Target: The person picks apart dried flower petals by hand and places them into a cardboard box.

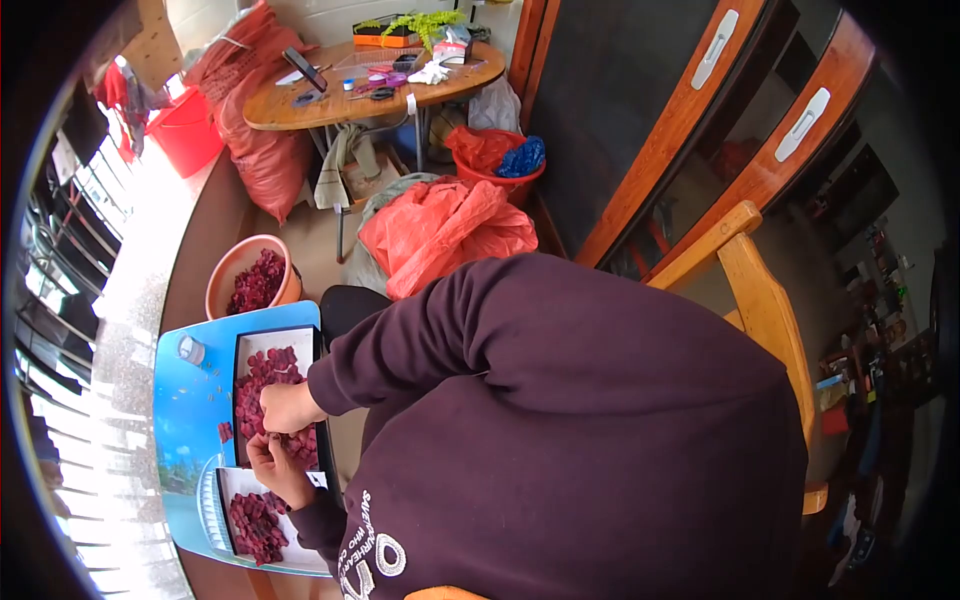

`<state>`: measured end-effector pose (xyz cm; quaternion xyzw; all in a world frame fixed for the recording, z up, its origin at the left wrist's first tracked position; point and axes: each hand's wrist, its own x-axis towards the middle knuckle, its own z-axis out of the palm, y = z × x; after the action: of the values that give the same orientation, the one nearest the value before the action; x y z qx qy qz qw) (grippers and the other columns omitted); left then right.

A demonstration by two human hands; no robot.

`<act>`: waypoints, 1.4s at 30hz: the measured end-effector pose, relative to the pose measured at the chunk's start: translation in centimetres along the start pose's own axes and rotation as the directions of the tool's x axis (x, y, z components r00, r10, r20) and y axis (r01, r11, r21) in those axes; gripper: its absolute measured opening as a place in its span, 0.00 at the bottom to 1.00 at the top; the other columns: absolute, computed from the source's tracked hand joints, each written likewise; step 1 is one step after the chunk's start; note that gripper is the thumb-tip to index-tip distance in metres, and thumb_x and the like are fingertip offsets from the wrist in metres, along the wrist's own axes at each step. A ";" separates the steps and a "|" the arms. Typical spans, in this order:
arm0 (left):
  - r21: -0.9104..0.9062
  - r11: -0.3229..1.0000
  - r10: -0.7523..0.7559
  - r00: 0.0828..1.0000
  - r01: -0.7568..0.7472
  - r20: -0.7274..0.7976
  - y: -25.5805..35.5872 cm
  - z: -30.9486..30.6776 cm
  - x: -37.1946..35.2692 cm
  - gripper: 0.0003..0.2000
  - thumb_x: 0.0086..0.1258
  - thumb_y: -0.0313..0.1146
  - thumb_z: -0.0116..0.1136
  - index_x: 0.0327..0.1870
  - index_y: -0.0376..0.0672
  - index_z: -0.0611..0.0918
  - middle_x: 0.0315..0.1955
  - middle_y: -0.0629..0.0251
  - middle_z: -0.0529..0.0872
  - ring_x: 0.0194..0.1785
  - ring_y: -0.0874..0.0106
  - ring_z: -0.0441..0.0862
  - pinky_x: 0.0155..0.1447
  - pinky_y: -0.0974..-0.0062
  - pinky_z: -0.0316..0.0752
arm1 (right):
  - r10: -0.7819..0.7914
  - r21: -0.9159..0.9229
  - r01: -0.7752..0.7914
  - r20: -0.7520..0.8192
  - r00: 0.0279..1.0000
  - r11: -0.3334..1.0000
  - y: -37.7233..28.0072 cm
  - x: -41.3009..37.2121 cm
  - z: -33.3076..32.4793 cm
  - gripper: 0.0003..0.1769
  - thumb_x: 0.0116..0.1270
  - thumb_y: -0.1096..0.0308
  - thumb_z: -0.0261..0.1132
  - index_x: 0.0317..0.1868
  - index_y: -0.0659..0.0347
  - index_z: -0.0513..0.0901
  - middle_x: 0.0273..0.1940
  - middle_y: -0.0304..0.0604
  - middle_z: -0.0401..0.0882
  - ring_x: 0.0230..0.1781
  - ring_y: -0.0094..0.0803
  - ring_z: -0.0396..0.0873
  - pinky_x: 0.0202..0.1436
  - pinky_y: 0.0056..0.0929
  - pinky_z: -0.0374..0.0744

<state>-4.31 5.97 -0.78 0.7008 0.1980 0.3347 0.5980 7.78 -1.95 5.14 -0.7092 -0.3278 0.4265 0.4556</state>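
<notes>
My right hand (pixel 289 407) is closed, knuckles up, over a black-edged tray (pixel 239 395) lined in white. Under it lies a heap of dark red, petal-like pieces (pixel 257 372). Just below in the view, my left hand (pixel 280 470) has its fingers curled in a pinch, the tips close to the right hand. A small dark bit shows at those fingertips, too small to name. A second tray (pixel 300 552) holds another pile of dark red pieces (pixel 257 528), close to my left wrist. Both trays rest on a blue tabletop (pixel 185 425).
A clear cup (pixel 191 350) and a clear plastic container (pixel 210 505) share the blue table. Beyond it stands an orange basin (pixel 286 285) of dark red pieces. Red bags (pixel 445 232) lie near a wooden table (pixel 455 90) with scissors (pixel 382 94). A wooden chair (pixel 770 290) stands behind me.
</notes>
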 end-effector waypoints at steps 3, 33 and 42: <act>-0.072 0.997 -0.027 0.999 0.023 -0.046 0.0 -0.8 -0.3 0.03 0.68 0.26 0.50 0.36 0.37 0.74 0.30 0.66 0.76 0.32 0.79 0.69 0.41 0.86 0.67 | 0.000 0.033 -0.002 0.064 0.998 0.999 -0.8 -0.6 0.3 0.06 0.58 0.77 0.53 0.30 0.71 0.77 0.20 0.47 0.74 0.14 0.33 0.70 0.16 0.29 0.73; -0.449 0.893 -0.096 0.989 0.036 -0.112 1.3 -0.7 0.9 0.06 0.69 0.28 0.48 0.42 0.40 0.77 0.28 0.69 0.79 0.31 0.80 0.73 0.37 0.88 0.67 | -0.299 -0.425 0.234 -0.093 0.950 0.875 -1.6 1.9 2.7 0.08 0.54 0.77 0.57 0.34 0.70 0.80 0.31 0.56 0.82 0.28 0.48 0.79 0.32 0.37 0.79; -0.329 0.944 0.002 0.991 0.041 0.130 -0.2 -0.8 3.1 0.05 0.67 0.27 0.49 0.40 0.39 0.77 0.31 0.67 0.80 0.32 0.79 0.75 0.38 0.87 0.69 | 0.194 -0.556 -0.795 -0.775 0.601 0.243 -6.6 4.2 6.7 0.08 0.54 0.75 0.58 0.33 0.71 0.79 0.30 0.57 0.81 0.30 0.52 0.79 0.35 0.39 0.79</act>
<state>-2.69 8.74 -0.24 0.6088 0.1069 0.3113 0.7219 2.98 6.59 8.50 -0.9889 -0.0866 0.0904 -0.0794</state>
